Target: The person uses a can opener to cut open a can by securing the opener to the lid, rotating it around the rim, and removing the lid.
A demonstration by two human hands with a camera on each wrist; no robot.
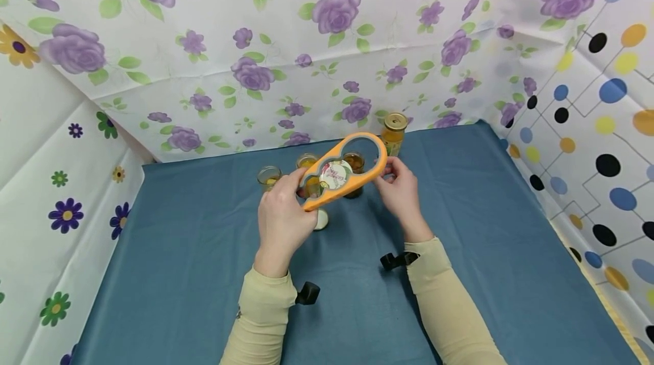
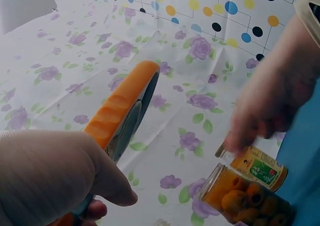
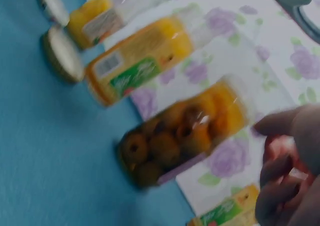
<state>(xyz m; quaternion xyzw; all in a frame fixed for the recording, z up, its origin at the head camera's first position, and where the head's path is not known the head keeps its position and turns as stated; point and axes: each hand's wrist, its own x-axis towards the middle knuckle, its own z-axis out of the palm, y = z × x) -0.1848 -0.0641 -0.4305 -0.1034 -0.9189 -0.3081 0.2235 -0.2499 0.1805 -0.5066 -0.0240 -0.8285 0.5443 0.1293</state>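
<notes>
My left hand (image 1: pixel 286 214) grips one end of an orange jar opener (image 1: pixel 352 186) with several rounded openings, held up in front of the jars. A round white disc with printing (image 1: pixel 334 175) shows in the opener's middle. My right hand (image 1: pixel 401 189) is beside the opener's other end, fingers loosely bent with nothing visible in them; it is blurred in the left wrist view. In the right wrist view its index fingertip (image 3: pixel 265 128) is close to the mouth of a lidless glass jar of brown-green olives (image 3: pixel 175 141).
A lidless jar with yellow contents (image 3: pixel 140 61) and another at the left (image 1: pixel 269 175) stand beside the olive jar. Two loose lids, one larger (image 3: pixel 62 53) and one smaller (image 3: pixel 54 6), lie in front. A gold-lidded jar (image 1: pixel 394 132) is at the back right, near the flowered backdrop (image 1: pixel 204 41).
</notes>
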